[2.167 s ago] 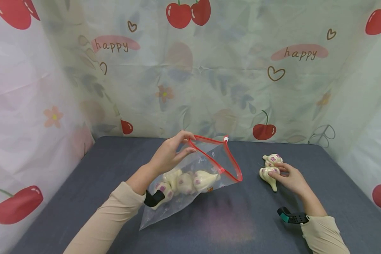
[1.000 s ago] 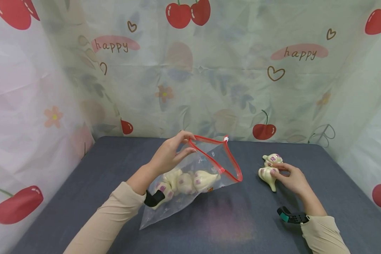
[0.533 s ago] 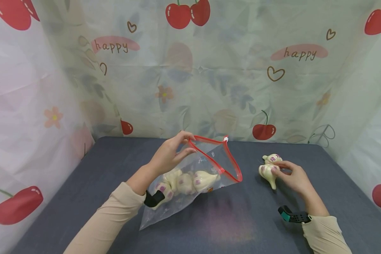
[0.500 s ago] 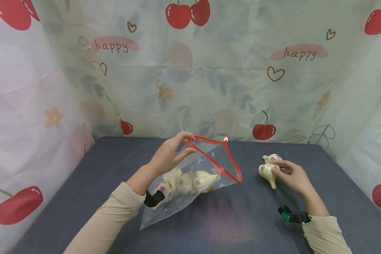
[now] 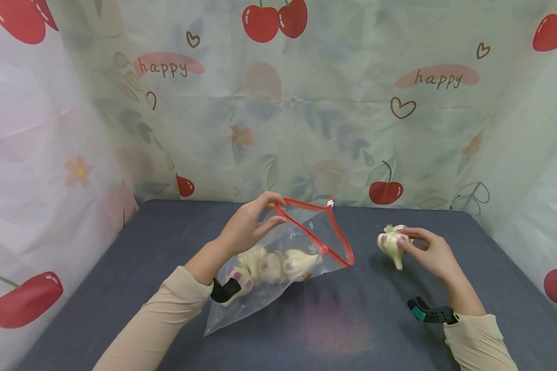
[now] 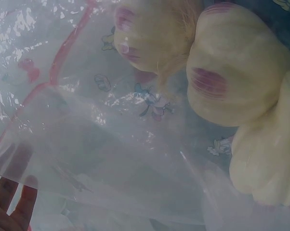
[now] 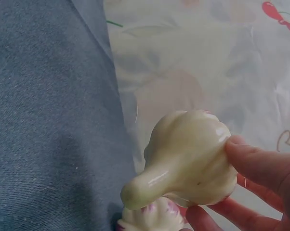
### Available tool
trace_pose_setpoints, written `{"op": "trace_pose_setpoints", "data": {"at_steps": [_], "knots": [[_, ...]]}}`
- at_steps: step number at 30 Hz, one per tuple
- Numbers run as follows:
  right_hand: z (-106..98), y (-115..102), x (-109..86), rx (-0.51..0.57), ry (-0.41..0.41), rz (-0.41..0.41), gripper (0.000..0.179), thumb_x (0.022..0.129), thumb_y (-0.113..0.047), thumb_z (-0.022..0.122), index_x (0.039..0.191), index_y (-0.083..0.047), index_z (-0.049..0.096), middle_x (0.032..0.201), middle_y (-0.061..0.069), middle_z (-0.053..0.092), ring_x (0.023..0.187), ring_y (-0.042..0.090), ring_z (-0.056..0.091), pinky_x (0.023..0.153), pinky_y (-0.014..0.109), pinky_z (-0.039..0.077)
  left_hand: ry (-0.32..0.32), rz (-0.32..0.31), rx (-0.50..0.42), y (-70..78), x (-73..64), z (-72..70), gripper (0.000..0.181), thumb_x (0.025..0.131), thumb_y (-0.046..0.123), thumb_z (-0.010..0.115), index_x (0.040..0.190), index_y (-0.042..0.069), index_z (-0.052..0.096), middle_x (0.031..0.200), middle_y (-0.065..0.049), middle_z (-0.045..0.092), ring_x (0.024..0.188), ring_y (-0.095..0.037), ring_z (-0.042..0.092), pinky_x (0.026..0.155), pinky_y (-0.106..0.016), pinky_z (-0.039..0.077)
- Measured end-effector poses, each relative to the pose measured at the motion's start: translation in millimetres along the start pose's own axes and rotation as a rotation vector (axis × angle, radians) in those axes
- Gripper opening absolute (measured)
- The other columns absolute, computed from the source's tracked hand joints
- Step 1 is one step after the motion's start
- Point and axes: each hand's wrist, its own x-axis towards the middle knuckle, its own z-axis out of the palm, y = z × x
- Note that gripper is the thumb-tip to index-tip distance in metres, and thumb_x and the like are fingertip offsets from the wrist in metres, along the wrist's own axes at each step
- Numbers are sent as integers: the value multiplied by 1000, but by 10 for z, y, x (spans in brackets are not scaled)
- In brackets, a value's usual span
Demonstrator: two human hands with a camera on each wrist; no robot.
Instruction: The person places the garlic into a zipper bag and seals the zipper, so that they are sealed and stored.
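Observation:
My left hand (image 5: 248,224) pinches the red-edged rim of a clear zip bag (image 5: 264,304), whose mouth gapes toward the right. Several garlic bulbs (image 5: 299,264) lie inside it; the left wrist view shows garlic bulbs (image 6: 231,67) through the film, with fingers (image 6: 19,207) at the lower left. On the right side, my right hand (image 5: 433,255) holds a cream garlic bulb (image 5: 392,245) between thumb and fingers. In the right wrist view this garlic bulb (image 7: 188,159) hides part of another garlic bulb (image 7: 152,216) with purple marks, below and behind it.
A dark grey-blue table (image 5: 334,319) lies under everything. Patterned cloth (image 5: 297,129) with cherries and hearts walls in the back and sides. A white slider (image 5: 330,203) sits on the bag's zip. A black band (image 5: 431,313) is on the right wrist.
My right hand has raised the garlic bulb slightly and shifted it up the view, so it now covers more of the other bulb. The left hand and bag have stayed put.

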Motion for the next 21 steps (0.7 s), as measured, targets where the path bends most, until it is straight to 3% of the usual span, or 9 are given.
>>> {"op": "trace_pose_setpoints", "data": {"at_steps": [21], "knots": [[-88, -266, -54, 8, 38, -52, 55, 93, -44, 52, 132, -6, 49, 133, 25, 46, 116, 47, 52, 84, 54, 50, 4, 2, 4, 25, 2, 1, 35, 84, 20, 67, 111, 8, 49, 101, -9, 65, 103, -27, 65, 84, -39, 54]]}}
